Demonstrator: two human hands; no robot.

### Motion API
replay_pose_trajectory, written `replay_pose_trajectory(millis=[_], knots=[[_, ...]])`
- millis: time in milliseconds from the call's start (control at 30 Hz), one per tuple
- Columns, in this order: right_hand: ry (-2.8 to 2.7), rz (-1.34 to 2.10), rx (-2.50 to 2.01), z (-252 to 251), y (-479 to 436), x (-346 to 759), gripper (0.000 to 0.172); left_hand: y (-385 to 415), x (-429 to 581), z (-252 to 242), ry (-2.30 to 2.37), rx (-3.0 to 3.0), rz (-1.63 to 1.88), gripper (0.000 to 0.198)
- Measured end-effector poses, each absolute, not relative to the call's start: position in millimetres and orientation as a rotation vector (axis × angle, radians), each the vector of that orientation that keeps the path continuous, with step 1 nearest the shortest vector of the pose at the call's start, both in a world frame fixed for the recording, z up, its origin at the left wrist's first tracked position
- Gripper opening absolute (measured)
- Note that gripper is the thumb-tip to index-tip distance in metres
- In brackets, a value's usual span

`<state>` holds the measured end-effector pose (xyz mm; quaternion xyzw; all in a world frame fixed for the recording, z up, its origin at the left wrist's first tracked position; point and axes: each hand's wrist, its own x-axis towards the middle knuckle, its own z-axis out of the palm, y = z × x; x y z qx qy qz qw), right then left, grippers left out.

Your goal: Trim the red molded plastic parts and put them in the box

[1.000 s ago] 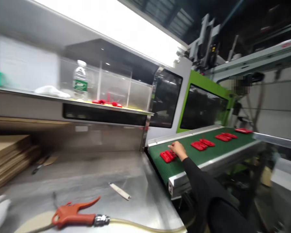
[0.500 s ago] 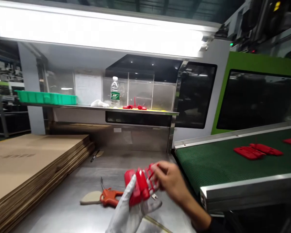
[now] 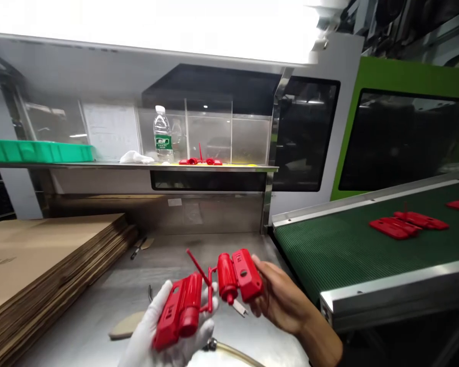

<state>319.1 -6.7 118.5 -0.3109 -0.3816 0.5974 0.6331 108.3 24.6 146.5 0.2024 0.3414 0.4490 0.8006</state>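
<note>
Two red moulded plastic shells [image 3: 210, 295], joined by a thin sprue, sit clamped in your gloved left hand [image 3: 156, 336] and bare right hand [image 3: 279, 300] above the steel worktop [image 3: 168, 265]; twisting unevenly could snap a shell edge.

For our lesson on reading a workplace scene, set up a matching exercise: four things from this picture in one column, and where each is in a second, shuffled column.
Things:
1. water bottle
2. stack of flat cardboard
3. joined pair of red moulded parts
4. green tray

Places:
A. on the steel bench, at the left
B. left end of the upper shelf
C. held between the gloved left hand and the bare right hand
D. upper shelf, beside a white cloth

Pairs: 1-D, 2-A, 3-C, 4-B
</note>
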Motion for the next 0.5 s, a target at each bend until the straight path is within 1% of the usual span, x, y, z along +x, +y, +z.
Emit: replay_pose_trajectory(millis=[100,167,233,333,367,433,467,500], knots=[[-0.710,1.456,-0.711,111,2,327,0.043,29,113,141,0.737,0.442,1.009,0.045],[-0.624,1.476,-0.740,106,5,334,0.045,34,115,135,0.701,0.475,0.996,0.046],[-0.555,1.465,-0.770,102,4,340,0.046,37,117,130,0.602,0.567,0.942,0.039],[-0.474,1.442,-0.811,95,-3,350,0.049,39,121,125,0.485,0.715,0.880,0.019],[-0.452,1.435,-0.826,93,-6,354,0.050,39,123,123,0.486,0.744,0.862,0.016],[-0.415,1.432,-0.861,88,-12,362,0.049,38,126,121,0.488,0.784,0.815,0.024],[-0.402,1.431,-0.878,85,-15,366,0.047,37,127,119,0.484,0.799,0.796,0.022],[-0.394,1.431,-0.894,83,-18,369,0.043,36,128,118,0.479,0.797,0.790,0.014]])
